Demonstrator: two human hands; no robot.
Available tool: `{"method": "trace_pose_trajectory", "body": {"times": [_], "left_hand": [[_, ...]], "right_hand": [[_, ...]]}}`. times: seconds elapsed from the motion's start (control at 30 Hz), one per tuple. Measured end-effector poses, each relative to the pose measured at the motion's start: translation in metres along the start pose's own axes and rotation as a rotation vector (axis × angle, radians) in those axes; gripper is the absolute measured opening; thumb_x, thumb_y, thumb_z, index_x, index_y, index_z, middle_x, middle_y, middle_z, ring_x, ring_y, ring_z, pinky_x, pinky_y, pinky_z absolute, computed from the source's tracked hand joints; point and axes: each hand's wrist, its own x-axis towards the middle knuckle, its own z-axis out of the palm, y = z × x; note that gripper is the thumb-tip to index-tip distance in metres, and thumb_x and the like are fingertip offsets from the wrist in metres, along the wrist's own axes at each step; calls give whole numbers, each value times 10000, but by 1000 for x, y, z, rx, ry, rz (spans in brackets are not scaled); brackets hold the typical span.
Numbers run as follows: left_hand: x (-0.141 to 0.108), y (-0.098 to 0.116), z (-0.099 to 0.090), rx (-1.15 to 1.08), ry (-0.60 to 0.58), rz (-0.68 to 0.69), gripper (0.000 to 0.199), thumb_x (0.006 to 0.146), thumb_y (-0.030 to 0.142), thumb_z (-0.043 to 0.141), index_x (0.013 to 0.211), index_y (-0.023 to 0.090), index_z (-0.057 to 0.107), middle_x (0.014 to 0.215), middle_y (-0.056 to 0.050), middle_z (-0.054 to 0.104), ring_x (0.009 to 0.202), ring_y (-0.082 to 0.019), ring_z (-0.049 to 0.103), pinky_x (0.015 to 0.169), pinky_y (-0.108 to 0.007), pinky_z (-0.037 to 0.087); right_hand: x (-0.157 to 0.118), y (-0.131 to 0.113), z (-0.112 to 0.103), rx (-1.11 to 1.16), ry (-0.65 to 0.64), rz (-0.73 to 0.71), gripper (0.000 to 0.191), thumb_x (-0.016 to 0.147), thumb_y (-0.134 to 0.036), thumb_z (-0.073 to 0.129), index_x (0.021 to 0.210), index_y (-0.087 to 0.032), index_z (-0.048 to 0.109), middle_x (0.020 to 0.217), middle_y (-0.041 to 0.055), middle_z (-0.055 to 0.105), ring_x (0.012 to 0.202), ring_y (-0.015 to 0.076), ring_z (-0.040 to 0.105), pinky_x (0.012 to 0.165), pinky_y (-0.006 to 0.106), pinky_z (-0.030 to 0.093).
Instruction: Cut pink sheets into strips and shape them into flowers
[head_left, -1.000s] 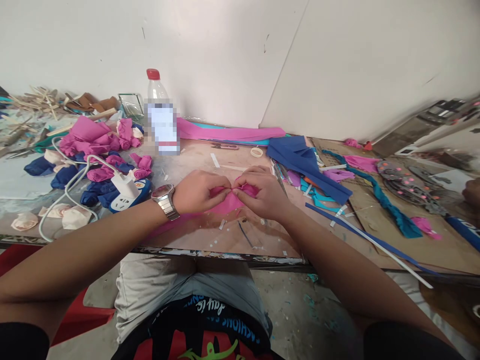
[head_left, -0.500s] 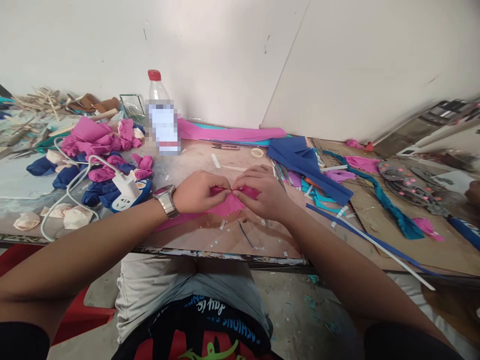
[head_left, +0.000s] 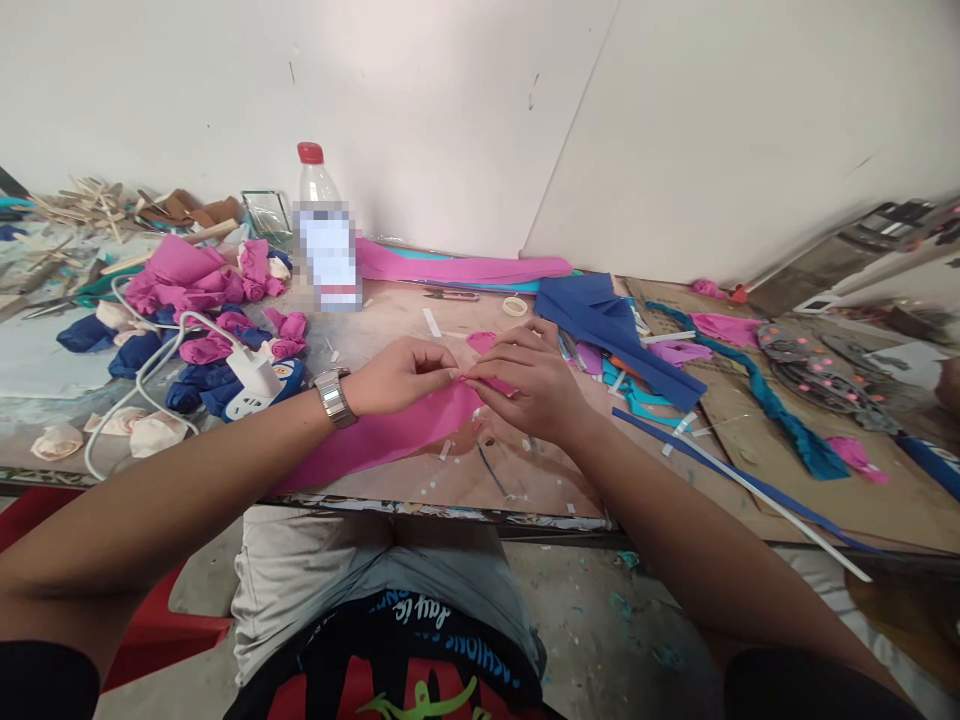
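Observation:
A strip of pink crepe paper (head_left: 375,446) runs from the table's front edge up to my fingers. My left hand (head_left: 401,378), with a metal watch (head_left: 334,397) on its wrist, pinches the strip's upper edge between thumb and forefinger. Right beside it my right hand (head_left: 529,380) grips the gathered end of the same strip, its fingertips almost touching the left ones. A rounded pink fold shows above the right fingers. The exact pinch point is partly hidden by the fingers.
Rolled paper roses (head_left: 180,270) and a power strip with a white charger (head_left: 255,375) lie at the left. A red-capped bottle (head_left: 315,175) stands behind a phone (head_left: 328,255). Blue paper (head_left: 600,310), a tape ring (head_left: 514,306) and a white strip (head_left: 780,505) lie to the right.
The right hand has turned and its fingers have spread a little, so a pink fold shows above them. More of the strip now shows below my left hand.

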Motion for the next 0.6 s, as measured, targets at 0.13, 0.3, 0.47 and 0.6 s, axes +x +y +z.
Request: {"method": "trace_pose_trajectory", "body": {"times": [0.13,0.3,0.47,0.6], "left_hand": [[0,-2,1,27,19,31,321,930,415,589,810,128,670,694,0,602,630,-97,483,608,-230,396],[-1,-3,2,50,54,76,258,918,360,604,823,131,674,771,-23,668,685,-110,553,662,-237,441],[-5,-1,2,218,91,134,195,919,282,584,875,138,707,805,-30,707,709,-116,589,690,-242,439],[-8,2,2,428,95,190,183,912,269,578,895,156,720,739,-9,700,634,-110,564,643,-244,402]], "right_hand": [[0,0,0,7,-11,-3,173,967,-332,609,898,-285,760,883,29,760,949,247,615,1006,507,330],[1,-2,0,-32,13,-31,147,966,-313,617,892,-274,739,889,10,772,969,240,616,1009,493,304],[2,-6,0,-20,-2,28,135,949,-329,631,870,-251,709,915,22,764,1002,254,590,969,478,316],[2,-8,1,49,-70,69,131,952,-317,607,875,-233,672,982,38,746,1047,259,575,961,464,332]]}}
